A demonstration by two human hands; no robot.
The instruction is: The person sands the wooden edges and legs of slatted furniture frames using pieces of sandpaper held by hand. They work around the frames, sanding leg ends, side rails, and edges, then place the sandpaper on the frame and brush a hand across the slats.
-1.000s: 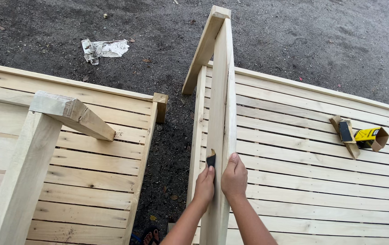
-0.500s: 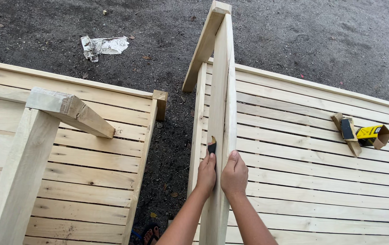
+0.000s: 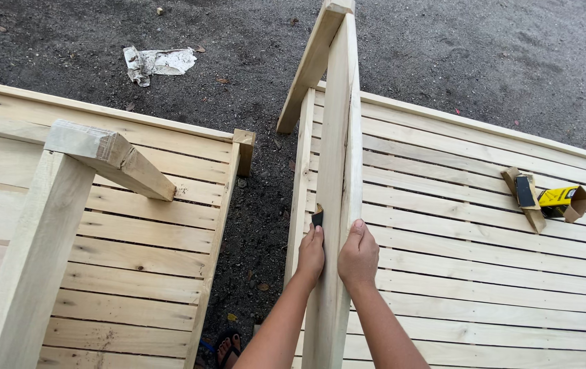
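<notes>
1. Dark gravel ground [image 3: 190,27] outdoors, with a crumpled scrap of paper [image 3: 158,63] lying at far left.
2. Two pale slatted wooden frames lie flat: left frame [image 3: 136,260] and right frame [image 3: 484,225], a strip of gravel between them.
3. An upright post [image 3: 337,137] rises from the right frame's left edge, with a diagonal brace [image 3: 310,65] meeting it at the far top.
4. Left hand [image 3: 311,254] is pressed to the post's left face, fingers pinching a small dark sanding pad [image 3: 317,217] against the wood.
5. Right hand [image 3: 358,256] is wrapped around the post's right edge, just beside the left (post between them).
6. On the right frame, far right: a wooden offcut with a dark pad [image 3: 526,195], touching a yellow box [image 3: 563,201].
7. A sandalled foot [image 3: 227,347] shows at the near edge.
</notes>
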